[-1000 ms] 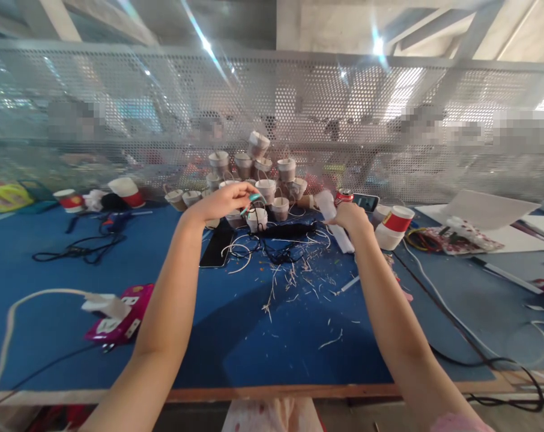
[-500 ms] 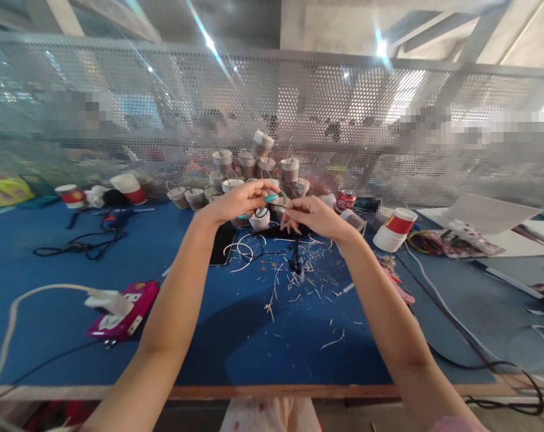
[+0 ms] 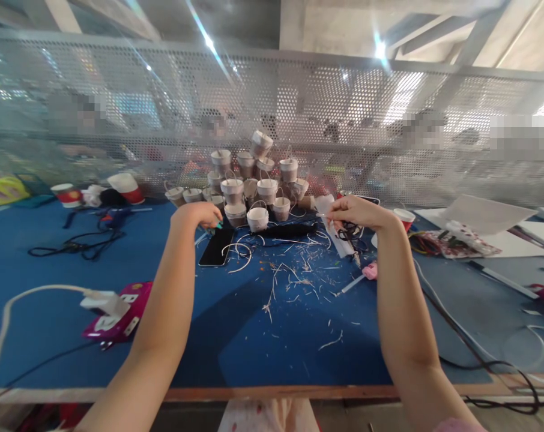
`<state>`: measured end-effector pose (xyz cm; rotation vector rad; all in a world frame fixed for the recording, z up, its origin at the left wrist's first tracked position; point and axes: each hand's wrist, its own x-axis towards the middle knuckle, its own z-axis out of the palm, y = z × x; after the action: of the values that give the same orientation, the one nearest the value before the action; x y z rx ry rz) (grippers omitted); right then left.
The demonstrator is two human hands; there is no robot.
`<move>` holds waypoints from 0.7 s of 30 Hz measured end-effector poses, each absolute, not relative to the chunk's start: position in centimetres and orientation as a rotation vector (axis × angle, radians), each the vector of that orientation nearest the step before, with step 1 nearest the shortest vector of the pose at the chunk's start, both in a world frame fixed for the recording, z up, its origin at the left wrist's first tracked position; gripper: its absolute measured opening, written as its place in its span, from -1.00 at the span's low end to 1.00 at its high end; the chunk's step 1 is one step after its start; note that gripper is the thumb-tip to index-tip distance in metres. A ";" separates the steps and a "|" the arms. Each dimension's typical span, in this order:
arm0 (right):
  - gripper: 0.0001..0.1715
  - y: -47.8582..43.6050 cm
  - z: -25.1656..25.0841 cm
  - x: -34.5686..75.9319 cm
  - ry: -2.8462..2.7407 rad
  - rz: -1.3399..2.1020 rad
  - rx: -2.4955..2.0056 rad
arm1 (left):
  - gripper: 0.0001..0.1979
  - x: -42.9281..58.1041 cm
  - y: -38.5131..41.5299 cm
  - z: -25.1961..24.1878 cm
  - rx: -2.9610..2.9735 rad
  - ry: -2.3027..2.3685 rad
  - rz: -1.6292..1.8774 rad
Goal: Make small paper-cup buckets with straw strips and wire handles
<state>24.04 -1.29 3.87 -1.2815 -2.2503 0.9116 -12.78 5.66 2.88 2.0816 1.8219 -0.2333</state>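
My left hand (image 3: 199, 214) is bent downward over the table, fingers curled and mostly hidden behind the wrist. A bit of a teal-handled tool (image 3: 218, 225) shows at its fingertips; the rest of the tool is hidden. Just below lies a black phone (image 3: 216, 247). My right hand (image 3: 350, 211) is pinched closed, with a tangled black cord (image 3: 350, 231) hanging under its fingers. Beside it lies a white paper strip (image 3: 339, 240). Between my hands stand stacked small paper buckets with looped handles, a white bucket (image 3: 257, 219) at the front.
White and brown scraps (image 3: 294, 281) litter the blue tabletop (image 3: 272, 354). A magenta power strip (image 3: 119, 315) with a white plug is at left. Red-and-white cups (image 3: 67, 195) stand at the back left. A perforated metal screen (image 3: 299, 108) closes off the back; cables run along the right.
My hands have moved apart from the middle: left hand to the left above the phone, right hand to the right. The black cord has gone right with my right hand.
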 end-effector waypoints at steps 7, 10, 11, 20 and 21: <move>-0.71 -0.8 2.7 19.3 -2.217 0.826 -1.122 | -0.53 -2.6 1.6 2.5 2.442 1.004 0.421; -0.70 -0.8 2.4 18.7 -2.258 0.698 -1.086 | -0.62 0.5 0.7 1.3 2.387 0.839 0.540; -0.69 -0.8 2.4 18.8 -2.268 0.701 -1.091 | -0.69 0.8 0.8 1.1 2.350 0.826 0.561; -0.60 -2.1 4.5 22.8 -2.302 0.947 -1.152 | -0.73 -5.9 1.9 4.8 2.272 0.992 0.544; -0.61 -2.1 4.7 23.3 -2.311 0.936 -1.169 | -0.72 -7.1 1.9 5.3 2.299 1.088 0.463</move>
<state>23.32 -2.14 4.67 -1.1691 -2.3107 0.9357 -7.06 1.94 5.30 2.2993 1.0883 0.4626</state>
